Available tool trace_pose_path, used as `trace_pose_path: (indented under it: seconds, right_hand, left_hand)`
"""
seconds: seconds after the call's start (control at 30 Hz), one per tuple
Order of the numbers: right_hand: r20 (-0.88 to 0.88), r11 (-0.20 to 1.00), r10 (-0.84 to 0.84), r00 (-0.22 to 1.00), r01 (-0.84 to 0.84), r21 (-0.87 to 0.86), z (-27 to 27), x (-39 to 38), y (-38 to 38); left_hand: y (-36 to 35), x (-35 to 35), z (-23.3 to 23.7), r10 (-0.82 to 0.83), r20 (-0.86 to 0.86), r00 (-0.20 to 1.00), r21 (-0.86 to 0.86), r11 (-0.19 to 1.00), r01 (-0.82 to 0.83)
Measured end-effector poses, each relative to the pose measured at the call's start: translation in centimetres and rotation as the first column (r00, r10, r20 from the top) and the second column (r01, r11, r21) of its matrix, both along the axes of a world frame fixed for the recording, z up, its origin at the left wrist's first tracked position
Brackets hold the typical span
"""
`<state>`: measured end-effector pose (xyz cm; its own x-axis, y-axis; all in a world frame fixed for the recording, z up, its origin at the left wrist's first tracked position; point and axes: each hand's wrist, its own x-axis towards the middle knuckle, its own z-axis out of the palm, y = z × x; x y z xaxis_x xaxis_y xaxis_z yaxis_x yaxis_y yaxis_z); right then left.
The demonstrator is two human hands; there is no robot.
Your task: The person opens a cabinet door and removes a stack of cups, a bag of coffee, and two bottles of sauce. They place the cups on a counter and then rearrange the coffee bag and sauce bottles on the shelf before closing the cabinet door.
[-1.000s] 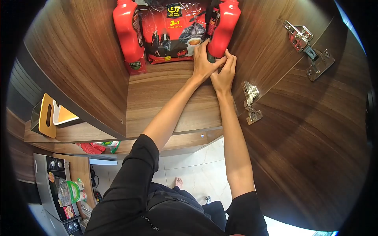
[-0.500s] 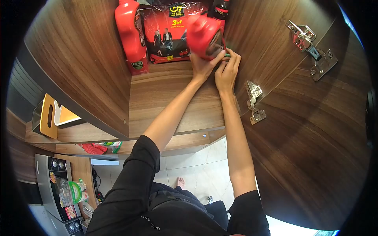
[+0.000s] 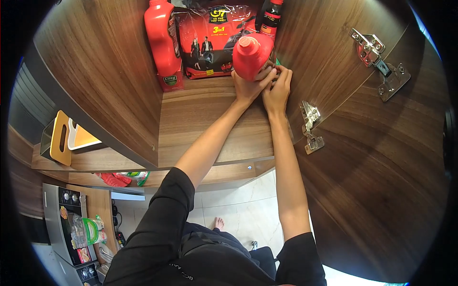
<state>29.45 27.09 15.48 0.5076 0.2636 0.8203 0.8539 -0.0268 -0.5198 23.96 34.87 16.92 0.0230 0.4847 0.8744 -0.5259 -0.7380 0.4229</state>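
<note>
Inside the cabinet, my left hand point(image 3: 249, 86) is closed around the lower part of a red plastic bottle point(image 3: 249, 56), whose capped top points up toward me. Right beside it, my right hand point(image 3: 277, 93) has its fingers curled in close to the bottle's base. A bit of something green point(image 3: 278, 62) shows just past those fingertips; what they hold is hidden. Behind the bottle stands a red and black G7 3in1 coffee bag point(image 3: 210, 43). A dark bottle with a red cap point(image 3: 272, 21) is at the back right.
A second red bottle point(image 3: 161, 40) stands at the left above a small red Cozy box point(image 3: 170, 81). The cabinet door point(image 3: 377, 190) hangs open at right on metal hinges point(image 3: 311, 126). Lower left are an orange board point(image 3: 60, 138) and a stove point(image 3: 67, 224).
The red bottle has come down slightly and turned, so its cap now faces me more. My right fingers have shifted slightly beside it. The whole view has shifted a little.
</note>
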Motion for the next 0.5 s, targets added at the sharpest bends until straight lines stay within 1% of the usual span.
trace_pose_path:
  seconds: [0.07,0.17,0.27,0.37,0.47,0.5]
  right_hand:
    - [0.074,0.999,-0.039,0.996,0.04,-0.005,-0.5,0.6,0.2]
    - [0.054,0.997,-0.072,0.996,0.073,-0.01,-0.2,0.1,0.1]
    - [-0.123,1.0,-0.029,0.992,0.029,-0.004,0.1,-0.6,0.1]
    - [-0.015,0.994,-0.083,0.996,0.081,-0.068,-0.3,0.2,0.2]
    - [0.038,0.998,-0.035,0.999,0.037,-0.054,-0.5,0.6,0.0]
    - [0.019,0.998,-0.031,0.999,0.032,-0.056,-0.3,0.4,0.0]
  left_hand:
    - [0.2,0.5,-0.6,-0.045,0.0,0.999,-0.023,0.999,0.045]
    - [-0.1,0.1,0.0,-0.121,0.016,0.993,-0.085,0.989,0.122]
    - [-0.5,-0.4,0.5,-0.127,0.014,0.992,-0.174,0.976,0.128]
    - [0.0,-0.3,0.0,-0.099,-0.063,0.993,-0.267,0.96,0.079]
    - [-0.3,-0.9,0.4,-0.085,0.054,0.995,-0.436,0.895,0.1]
    - [-0.5,-0.9,0.4,0.015,0.153,0.988,-0.473,0.879,0.06]
